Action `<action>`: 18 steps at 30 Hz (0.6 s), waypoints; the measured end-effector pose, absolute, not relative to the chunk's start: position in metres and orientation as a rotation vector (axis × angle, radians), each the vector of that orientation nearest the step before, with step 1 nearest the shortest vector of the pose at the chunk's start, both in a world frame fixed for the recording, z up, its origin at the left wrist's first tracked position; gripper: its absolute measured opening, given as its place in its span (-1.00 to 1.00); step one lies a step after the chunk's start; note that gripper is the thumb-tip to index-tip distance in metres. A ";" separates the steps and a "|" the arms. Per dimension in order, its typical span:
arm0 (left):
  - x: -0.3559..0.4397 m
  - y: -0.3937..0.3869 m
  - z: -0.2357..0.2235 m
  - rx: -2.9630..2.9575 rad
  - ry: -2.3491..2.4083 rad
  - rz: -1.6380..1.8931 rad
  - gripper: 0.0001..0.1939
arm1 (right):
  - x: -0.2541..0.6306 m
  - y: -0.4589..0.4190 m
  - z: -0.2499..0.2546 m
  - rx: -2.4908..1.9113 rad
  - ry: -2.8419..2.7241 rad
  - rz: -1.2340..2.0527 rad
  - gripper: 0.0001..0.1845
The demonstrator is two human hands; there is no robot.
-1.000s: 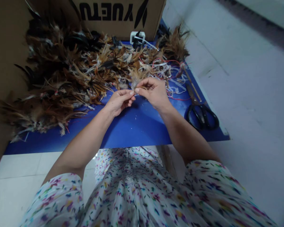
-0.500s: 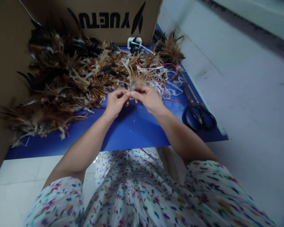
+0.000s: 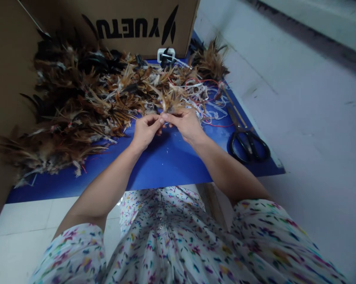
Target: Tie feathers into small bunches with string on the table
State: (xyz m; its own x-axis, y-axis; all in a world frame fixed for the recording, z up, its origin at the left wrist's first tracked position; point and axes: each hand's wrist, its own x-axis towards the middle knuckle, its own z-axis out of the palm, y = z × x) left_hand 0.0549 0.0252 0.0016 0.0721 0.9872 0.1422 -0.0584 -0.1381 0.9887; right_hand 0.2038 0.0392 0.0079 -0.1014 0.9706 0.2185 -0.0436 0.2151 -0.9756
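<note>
My left hand [image 3: 147, 130] and my right hand [image 3: 186, 123] meet fingertip to fingertip over the near side of the blue table. Both are closed in a pinch on a small bunch of brown feathers [image 3: 168, 103], whose tips fan out away from me. A bit of pale string or quill shows just under the fingertips; the fingers hide most of it. Beyond and to the left of the hands spreads a big pile of brown and black feathers [image 3: 86, 98].
Black-handled scissors [image 3: 249, 146] lie at the right beside a thin stick [image 3: 235, 108]. White and red strings [image 3: 215, 108] tangle near them. A cardboard box [image 3: 130, 43] stands at the back, with a white square object [image 3: 166, 55] before it. A wall [image 3: 299, 98] rises on the right.
The hands stay pinched together in nearly the same place. The feather bunch between them shows a little more fully and has turned slightly. The view has shifted a little.
</note>
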 end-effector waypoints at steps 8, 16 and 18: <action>0.051 0.024 0.006 1.056 0.810 1.050 -0.68 | 0.205 0.035 0.015 -0.926 -1.341 1.227 -0.50; 0.050 0.023 0.008 0.939 0.804 0.929 -0.69 | 0.207 0.037 0.012 -0.914 -1.303 1.346 -0.56; 0.050 0.024 0.008 0.915 0.805 0.920 -0.69 | 0.208 0.038 0.012 -0.916 -1.297 1.353 -0.57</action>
